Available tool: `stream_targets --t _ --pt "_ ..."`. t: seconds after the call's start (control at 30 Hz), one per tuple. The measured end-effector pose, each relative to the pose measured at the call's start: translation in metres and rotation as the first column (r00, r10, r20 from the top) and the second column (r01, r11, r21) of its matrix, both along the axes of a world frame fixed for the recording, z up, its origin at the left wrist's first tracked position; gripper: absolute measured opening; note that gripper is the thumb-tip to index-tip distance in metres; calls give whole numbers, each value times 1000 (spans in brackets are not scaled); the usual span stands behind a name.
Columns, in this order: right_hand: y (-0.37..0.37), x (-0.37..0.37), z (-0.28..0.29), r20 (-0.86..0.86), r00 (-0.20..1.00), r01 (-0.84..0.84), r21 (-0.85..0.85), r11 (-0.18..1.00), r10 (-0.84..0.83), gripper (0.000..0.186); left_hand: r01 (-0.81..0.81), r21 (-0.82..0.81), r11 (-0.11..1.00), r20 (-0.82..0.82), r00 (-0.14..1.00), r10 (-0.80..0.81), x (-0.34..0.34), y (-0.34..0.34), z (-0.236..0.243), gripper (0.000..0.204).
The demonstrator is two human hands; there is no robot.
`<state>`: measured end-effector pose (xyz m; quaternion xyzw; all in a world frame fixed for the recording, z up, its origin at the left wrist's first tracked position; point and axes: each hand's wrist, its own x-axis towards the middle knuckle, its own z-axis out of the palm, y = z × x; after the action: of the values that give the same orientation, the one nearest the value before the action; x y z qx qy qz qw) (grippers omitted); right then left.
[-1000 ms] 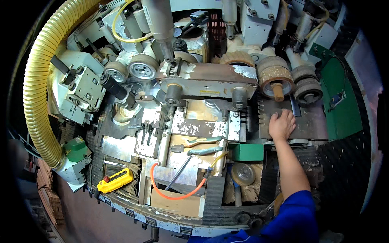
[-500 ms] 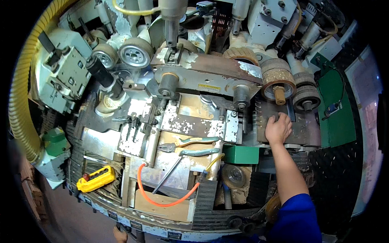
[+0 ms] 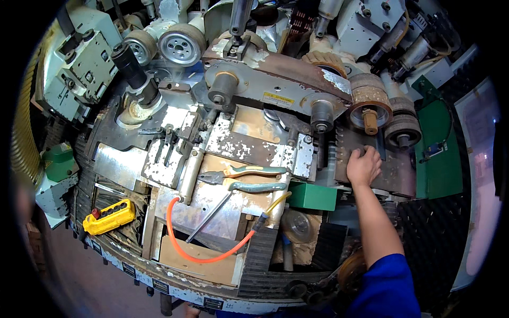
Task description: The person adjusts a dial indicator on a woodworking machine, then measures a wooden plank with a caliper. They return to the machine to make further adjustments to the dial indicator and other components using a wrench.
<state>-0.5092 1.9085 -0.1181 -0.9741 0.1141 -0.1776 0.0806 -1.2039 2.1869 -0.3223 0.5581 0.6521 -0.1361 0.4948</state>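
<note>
My right hand [image 3: 363, 167] rests on a dark metal plate [image 3: 398, 180] below a stack of worn feed wheels [image 3: 371, 95], fingers bent and slightly apart, with no object visible in it. Only a sliver of my left hand [image 3: 192, 312] shows at the bottom edge beneath the machine's front rail [image 3: 183, 289]; its fingers are hidden. Left of my right arm sits a green metal box [image 3: 313, 196]. Pliers [image 3: 212, 177] with teal handles lie on the machine bed beside a long thin metal rod [image 3: 208, 217].
A yellow push-button pendant [image 3: 114, 217] lies front left. An orange air hose [image 3: 207, 259] loops across the bed. A roller housing [image 3: 273, 87] spans the middle back, with pneumatic cylinders above. A ribbed yellow duct [image 3: 24, 143] runs down the far left, and a green guard [image 3: 440, 159] stands right.
My view has tilted and shifted, moving the machine in frame. My left hand came into sight at the bottom half a second ago and is mostly hidden now. My right hand stays on the plate.
</note>
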Motion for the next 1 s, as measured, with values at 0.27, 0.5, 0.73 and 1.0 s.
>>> stream_targets --t 0.27,0.5,0.73,1.0 --pt "-2 2 -2 22 1000 2 -12 1000 -2 42 -23 -32 999 -1 1000 23 34 -10 2 86" --pt "0 -1 2 3 1000 2 5 1000 -2 43 -23 -56 998 10 1000 24 58 -11 -2 84" --pt "-1 2 1 -2 1000 -2 5 1000 3 43 -26 -79 997 15 1000 27 76 -14 -1 81" --pt "-1 0 -1 11 1000 -4 3 1000 4 43 -30 -91 995 21 999 32 89 -15 1 77"
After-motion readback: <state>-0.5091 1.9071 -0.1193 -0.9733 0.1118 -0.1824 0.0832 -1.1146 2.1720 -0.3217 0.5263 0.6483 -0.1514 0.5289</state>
